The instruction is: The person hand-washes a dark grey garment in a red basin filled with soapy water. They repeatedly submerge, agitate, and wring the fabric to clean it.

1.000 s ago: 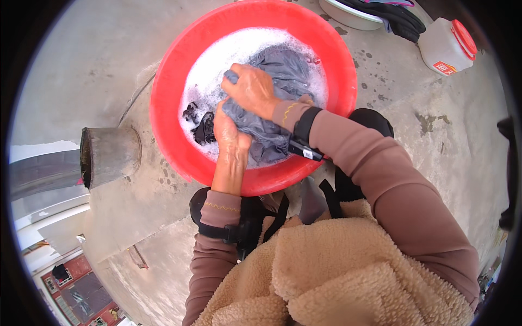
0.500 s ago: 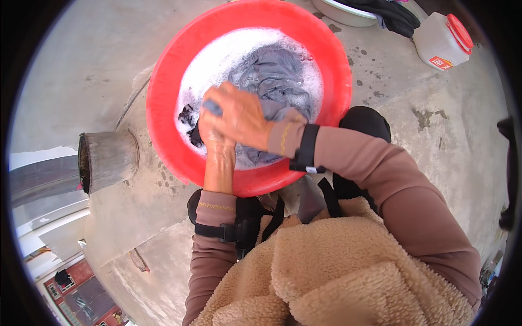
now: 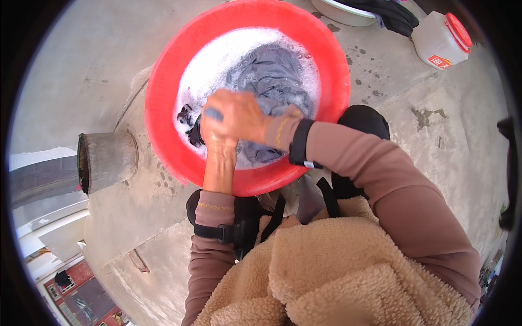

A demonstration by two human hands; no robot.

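A wide red basin (image 3: pixel 168 70) holds white suds (image 3: pixel 209 62) and soaked grey-blue cloth (image 3: pixel 269 68). Over its near left part my two hands are pressed together. My right hand (image 3: pixel 239 114), a little blurred, lies across the top of my left hand (image 3: pixel 215 136), fingers closed. Between them a small grey-blue fold of cloth (image 3: pixel 213 113) pokes out; the rest of what they grip is hidden. Black wet cloth (image 3: pixel 196 135) lies in the suds just left of my left hand. My wrists are wet.
A white jar with a red lid (image 3: pixel 440 41) stands on the concrete floor at the far right. Near it, a pale basin (image 3: pixel 345 12) has dark cloth (image 3: pixel 389 15) hanging over its edge. Left of the red basin is a grey cylindrical pipe (image 3: pixel 111 160). My knees flank the basin's near side.
My right hand has shifted slightly down and left against my left hand. The small fold of cloth between them sits a bit lower. The basin and other things stay where they were.
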